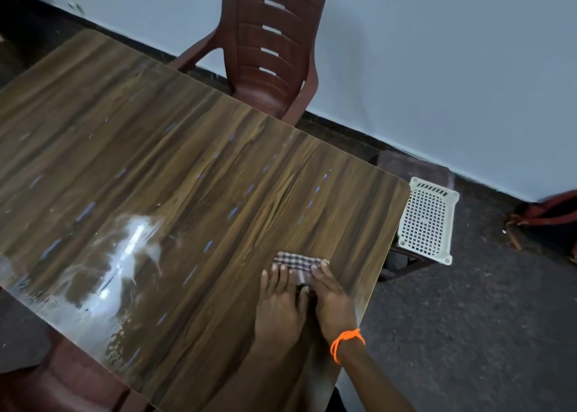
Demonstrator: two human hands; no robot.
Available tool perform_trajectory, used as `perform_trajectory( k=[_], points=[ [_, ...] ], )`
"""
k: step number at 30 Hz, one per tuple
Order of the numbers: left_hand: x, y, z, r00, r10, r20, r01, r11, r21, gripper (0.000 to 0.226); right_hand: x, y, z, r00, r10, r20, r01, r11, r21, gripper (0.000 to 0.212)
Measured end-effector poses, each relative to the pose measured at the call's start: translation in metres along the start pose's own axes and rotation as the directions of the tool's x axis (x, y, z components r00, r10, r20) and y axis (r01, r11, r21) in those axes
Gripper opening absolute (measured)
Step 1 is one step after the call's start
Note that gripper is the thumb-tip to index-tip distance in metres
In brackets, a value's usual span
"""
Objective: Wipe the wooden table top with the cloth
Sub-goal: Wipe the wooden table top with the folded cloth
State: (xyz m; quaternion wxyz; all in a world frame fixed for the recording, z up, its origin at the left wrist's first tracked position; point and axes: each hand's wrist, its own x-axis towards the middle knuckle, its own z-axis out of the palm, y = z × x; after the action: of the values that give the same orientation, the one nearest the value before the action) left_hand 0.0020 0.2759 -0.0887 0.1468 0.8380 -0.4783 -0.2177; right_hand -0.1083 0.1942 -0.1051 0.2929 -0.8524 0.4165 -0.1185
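Right now both hands, the left hand [278, 305] and the right hand [332, 299], press flat with straight fingers on the folded checked cloth [295, 263] near the wooden table top's [187, 168] right edge, so a hard push could slide it off.

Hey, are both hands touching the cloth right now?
Touching. The head view shows the left hand and right hand lying flat, side by side on the checked cloth, straight fingers pressing it onto the table.
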Motion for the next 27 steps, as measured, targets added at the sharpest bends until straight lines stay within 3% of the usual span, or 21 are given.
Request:
perform_trajectory(
  k=[4, 9, 14, 18, 21, 25, 27],
  points=[
    [0.054, 0.008, -0.007, 0.994, 0.11, 0.002, -0.11, 0.993, 0.031, 0.048, 0.047, 0.019, -0.021, 0.998, 0.064, -0.016, -0.065, 0.997, -0.04, 0.051],
    [0.09, -0.009, -0.023, 0.997, 0.059, -0.044, -0.056, 0.996, 0.065, 0.043, 0.106, 0.0, -0.013, 0.998, 0.04, 0.048, -0.038, 0.999, -0.038, 0.043],
    [0.053, -0.025, -0.014, 0.987, -0.023, -0.156, 0.028, 0.999, 0.027, 0.043, 0.092, -0.013, 0.005, 0.99, -0.076, 0.119, 0.075, 0.997, 0.012, 0.047],
    [0.011, -0.018, 0.005, 0.995, 0.026, -0.096, -0.027, 1.0, -0.014, 0.055, 0.052, 0.005, -0.006, 0.982, -0.166, 0.094, 0.167, 0.986, -0.007, 0.046],
    [0.022, -0.003, 0.015, 0.993, 0.108, -0.039, -0.109, 0.993, -0.036, 0.054, 0.045, 0.025, -0.024, 0.993, -0.11, 0.051, 0.11, 0.994, -0.009, 0.053],
    [0.081, 0.018, 0.009, 0.988, 0.157, -0.002, -0.157, 0.987, -0.022, 0.054, 0.085, 0.045, -0.04, 0.997, 0.074, -0.023, -0.074, 0.997, 0.007, 0.053],
    [0.112, 0.017, -0.001, 0.986, 0.168, 0.003, -0.168, 0.986, 0.006, 0.055, 0.117, 0.044, -0.04, 0.998, 0.069, -0.016, -0.069, 0.997, -0.017, 0.051]
  ],
)
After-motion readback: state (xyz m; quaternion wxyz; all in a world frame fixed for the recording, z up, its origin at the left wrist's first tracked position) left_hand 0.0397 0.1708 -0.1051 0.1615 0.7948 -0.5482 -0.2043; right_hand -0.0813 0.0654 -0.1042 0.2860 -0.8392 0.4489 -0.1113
